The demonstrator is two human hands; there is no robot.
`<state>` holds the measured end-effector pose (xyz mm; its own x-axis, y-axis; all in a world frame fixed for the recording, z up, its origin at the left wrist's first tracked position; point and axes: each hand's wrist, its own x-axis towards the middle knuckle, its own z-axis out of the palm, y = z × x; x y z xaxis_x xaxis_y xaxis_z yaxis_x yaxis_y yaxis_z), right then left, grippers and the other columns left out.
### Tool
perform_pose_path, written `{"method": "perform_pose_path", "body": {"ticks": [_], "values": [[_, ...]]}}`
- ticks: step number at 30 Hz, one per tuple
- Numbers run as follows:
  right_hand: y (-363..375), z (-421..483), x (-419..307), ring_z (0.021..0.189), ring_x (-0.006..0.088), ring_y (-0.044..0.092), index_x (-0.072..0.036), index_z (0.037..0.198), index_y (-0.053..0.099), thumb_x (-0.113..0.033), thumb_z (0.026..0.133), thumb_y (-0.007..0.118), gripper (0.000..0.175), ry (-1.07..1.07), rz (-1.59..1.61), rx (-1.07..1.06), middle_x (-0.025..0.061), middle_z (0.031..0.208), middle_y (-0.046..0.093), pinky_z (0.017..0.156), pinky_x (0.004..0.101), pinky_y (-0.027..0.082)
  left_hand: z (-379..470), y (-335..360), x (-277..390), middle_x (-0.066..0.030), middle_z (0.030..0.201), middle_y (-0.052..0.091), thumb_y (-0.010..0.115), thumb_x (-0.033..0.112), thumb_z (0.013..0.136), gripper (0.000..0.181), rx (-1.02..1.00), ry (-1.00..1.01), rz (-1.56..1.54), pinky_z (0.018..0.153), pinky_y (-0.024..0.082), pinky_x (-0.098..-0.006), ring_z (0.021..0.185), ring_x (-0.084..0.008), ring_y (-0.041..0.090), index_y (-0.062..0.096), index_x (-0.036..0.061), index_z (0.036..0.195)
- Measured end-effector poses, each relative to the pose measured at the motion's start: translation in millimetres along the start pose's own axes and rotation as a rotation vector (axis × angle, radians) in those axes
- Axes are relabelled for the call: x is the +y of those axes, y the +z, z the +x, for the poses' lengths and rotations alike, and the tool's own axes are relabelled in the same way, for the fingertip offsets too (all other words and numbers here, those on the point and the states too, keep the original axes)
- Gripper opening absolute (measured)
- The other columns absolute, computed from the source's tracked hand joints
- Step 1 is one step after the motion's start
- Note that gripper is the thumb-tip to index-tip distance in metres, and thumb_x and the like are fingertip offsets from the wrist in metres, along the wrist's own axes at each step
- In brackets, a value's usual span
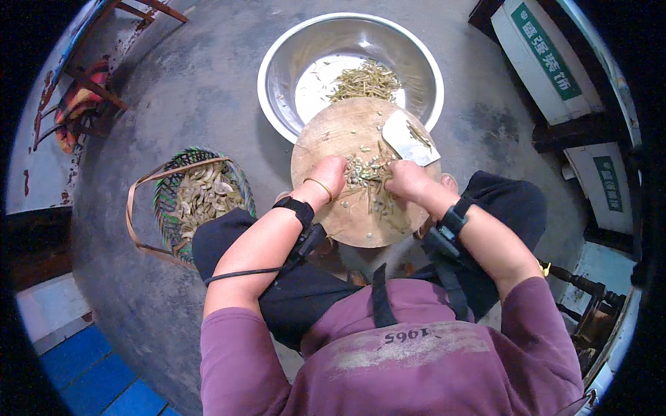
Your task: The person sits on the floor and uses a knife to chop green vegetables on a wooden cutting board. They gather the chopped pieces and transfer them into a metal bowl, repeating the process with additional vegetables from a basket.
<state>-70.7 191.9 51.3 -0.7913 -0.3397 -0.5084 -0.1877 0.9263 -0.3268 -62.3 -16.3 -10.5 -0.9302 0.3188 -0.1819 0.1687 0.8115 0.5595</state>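
A round wooden board [333, 122] rests over the near side of a metal basin [276, 62]. On the board lies a heap of small greenish beans and pod pieces [364, 169]. My left hand [329, 176] is at the heap's left edge, its fingers curled; whether they hold anything is hidden. My right hand [408, 179] touches the heap's right side, near brown pod pieces, with its fingertips partly hidden. Beside it, at the board's upper right, lies a white piece [403, 136] with a few thin brown pods on it. In the basin is a pile of thin brown pods [367, 80].
At the left, a woven basket [244, 182] with a strap handle holds flat, pale dry pods [208, 192]. My knees flank the board. White boxes with green labels [546, 62] stand at the right, a wooden frame with a colourful cloth [83, 101] at upper left.
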Motion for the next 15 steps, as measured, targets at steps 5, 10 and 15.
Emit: {"method": "perform_pose_path", "body": {"ticks": [5,10,15], "values": [[31,-15,-18,0.082,0.0344,0.064,0.004,0.079,0.065,-0.016,0.069,0.059,0.023,-0.016,-0.025,0.207,0.0244,0.082,0.063,0.074,0.0428,0.051,-2,-3,10,-0.0197,0.072,0.059,0.055,0.003,0.066,0.004,0.018,-0.001,0.08,0.065,0.046,-0.044,0.072,-0.0378,0.058,0.057,0.0039,0.068],[24,-8,-5,0.079,0.0361,0.062,0.002,0.08,0.06,-0.018,0.07,0.06,0.023,0.031,-0.032,0.057,0.023,0.079,0.062,0.072,0.0441,0.05,-2,-11,27,-0.0196,0.073,0.059,0.055,0.004,0.065,0.002,0.067,0.074,0.073,0.065,0.046,-0.0439,0.073,-0.0371,0.058,0.056,0.0034,0.067],[-1,-3,21,0.088,0.0365,0.06,0.001,0.091,0.058,-0.01,0.07,0.057,0.023,-0.053,-0.075,0.084,0.0217,0.09,0.06,0.079,0.0428,0.047,-15,7,47,-0.0185,0.077,0.059,0.054,0.002,0.068,0.013,-0.202,0.288,-0.042,0.068,0.048,-0.042,0.076,-0.036,0.059,0.055,0.0028,0.08]]}}
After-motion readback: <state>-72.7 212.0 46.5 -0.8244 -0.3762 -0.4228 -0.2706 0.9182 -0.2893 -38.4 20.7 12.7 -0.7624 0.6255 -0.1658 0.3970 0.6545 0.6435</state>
